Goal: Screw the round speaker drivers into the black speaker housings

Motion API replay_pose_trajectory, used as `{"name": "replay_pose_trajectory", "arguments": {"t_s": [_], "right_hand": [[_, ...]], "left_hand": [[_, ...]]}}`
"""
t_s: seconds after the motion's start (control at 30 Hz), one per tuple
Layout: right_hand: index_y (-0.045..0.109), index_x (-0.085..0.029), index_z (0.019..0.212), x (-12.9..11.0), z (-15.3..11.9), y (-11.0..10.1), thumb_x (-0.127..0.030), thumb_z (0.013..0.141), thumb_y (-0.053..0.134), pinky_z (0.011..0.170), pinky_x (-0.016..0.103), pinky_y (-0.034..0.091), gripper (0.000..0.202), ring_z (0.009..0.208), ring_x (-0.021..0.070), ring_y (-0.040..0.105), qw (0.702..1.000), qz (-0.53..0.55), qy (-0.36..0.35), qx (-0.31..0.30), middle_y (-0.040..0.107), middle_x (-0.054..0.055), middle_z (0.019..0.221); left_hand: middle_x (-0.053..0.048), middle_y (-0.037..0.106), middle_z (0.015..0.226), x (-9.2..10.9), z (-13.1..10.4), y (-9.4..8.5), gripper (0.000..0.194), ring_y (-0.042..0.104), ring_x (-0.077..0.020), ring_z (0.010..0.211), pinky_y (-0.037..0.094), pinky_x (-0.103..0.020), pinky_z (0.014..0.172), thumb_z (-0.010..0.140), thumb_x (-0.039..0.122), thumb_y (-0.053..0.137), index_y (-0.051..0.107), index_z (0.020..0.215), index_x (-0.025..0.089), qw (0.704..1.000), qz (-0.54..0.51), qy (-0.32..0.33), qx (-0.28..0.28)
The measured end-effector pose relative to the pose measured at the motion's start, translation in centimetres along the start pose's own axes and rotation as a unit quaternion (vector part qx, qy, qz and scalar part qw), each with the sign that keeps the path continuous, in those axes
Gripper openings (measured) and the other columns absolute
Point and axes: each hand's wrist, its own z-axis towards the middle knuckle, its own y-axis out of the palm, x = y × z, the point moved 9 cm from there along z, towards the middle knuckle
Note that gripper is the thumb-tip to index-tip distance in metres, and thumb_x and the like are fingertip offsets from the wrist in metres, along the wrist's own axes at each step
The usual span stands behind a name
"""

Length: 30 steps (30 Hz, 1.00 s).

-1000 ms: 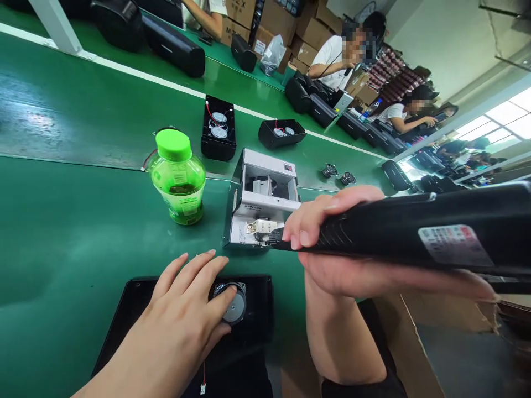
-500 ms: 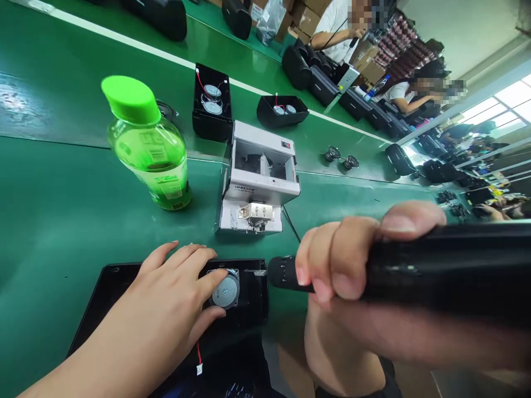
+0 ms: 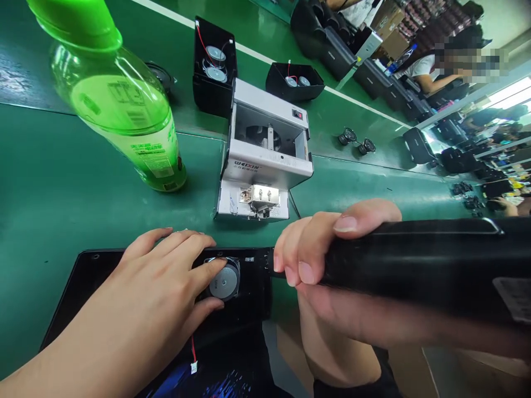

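A round speaker driver point(image 3: 226, 283) with a grey magnet back sits in a black speaker housing point(image 3: 254, 301). My left hand point(image 3: 161, 287) lies over the housing, thumb and index finger gripping the driver from the left. Below that hand hangs a red wire ending in a white connector point(image 3: 193, 367). My right hand point(image 3: 311, 246) is wrapped round a thick black electric screwdriver point(image 3: 406, 260), held almost level. Its nose points left across the housing's right edge toward the driver. Whether the bit touches a screw is too small to tell.
Behind the housing stands a grey screw feeder point(image 3: 271, 160), with a tall green bottle point(image 3: 153, 149) to its left. Farther back are open speaker boxes point(image 3: 209, 94) and two loose drivers point(image 3: 347, 136). A co-worker point(image 3: 425, 72) sits across the green bench.
The screwdriver has moved left, bringing its nose over the housing's edge. My left hand keeps its grip on the driver. The view has shifted, so the bottle and feeder look larger.
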Motion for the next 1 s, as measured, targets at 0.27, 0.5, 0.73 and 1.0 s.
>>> {"name": "replay_pose_trajectory", "arguments": {"t_s": [0.27,0.5,0.73,1.0], "right_hand": [[0.086,-0.04,0.099,0.7,0.0,0.7,-0.11,0.104,0.073,0.047,0.043,0.061,0.071,0.043,0.0201,0.063,1.0,-0.001,0.006,0.026,0.071,-0.006,0.061],[0.098,-0.031,0.111,0.4,-0.7,0.7,-0.107,0.109,0.069,0.057,0.037,0.066,0.081,0.055,0.0175,0.071,0.998,0.051,-0.031,0.026,0.077,-0.003,0.069],[0.099,-0.027,0.113,0.4,-0.8,0.7,-0.103,0.113,0.065,0.057,0.036,0.063,0.082,0.056,0.0175,0.07,0.995,0.072,-0.056,0.026,0.076,-0.002,0.069],[0.099,-0.029,0.116,1.0,0.0,0.7,-0.1,0.114,0.069,0.059,0.034,0.065,0.077,0.057,0.0168,0.072,0.994,0.093,-0.046,-0.033,0.077,-0.003,0.069]], "left_hand": [[-0.01,0.088,0.142,-0.3,-0.1,-0.1,0.032,0.084,-0.045,0.129,0.057,-0.073,0.125,0.098,0.026,0.084,0.085,0.129,0.033,1.0,-0.021,-0.008,-0.012],[-0.009,0.088,0.139,-0.4,0.2,-0.3,0.03,0.084,-0.0423,0.123,0.055,-0.07,0.12,0.098,0.026,0.086,0.085,0.127,0.032,0.999,-0.046,0.01,-0.014],[-0.01,0.088,0.137,-0.2,0.3,-0.3,0.031,0.084,-0.0405,0.123,0.054,-0.07,0.117,0.095,0.025,0.086,0.081,0.125,0.032,1.0,-0.03,0.007,-0.005],[-0.01,0.088,0.139,-0.4,0.2,-0.2,0.032,0.084,-0.0405,0.124,0.055,-0.07,0.118,0.095,0.026,0.088,0.082,0.126,0.031,0.999,-0.025,0.023,-0.011]]}}
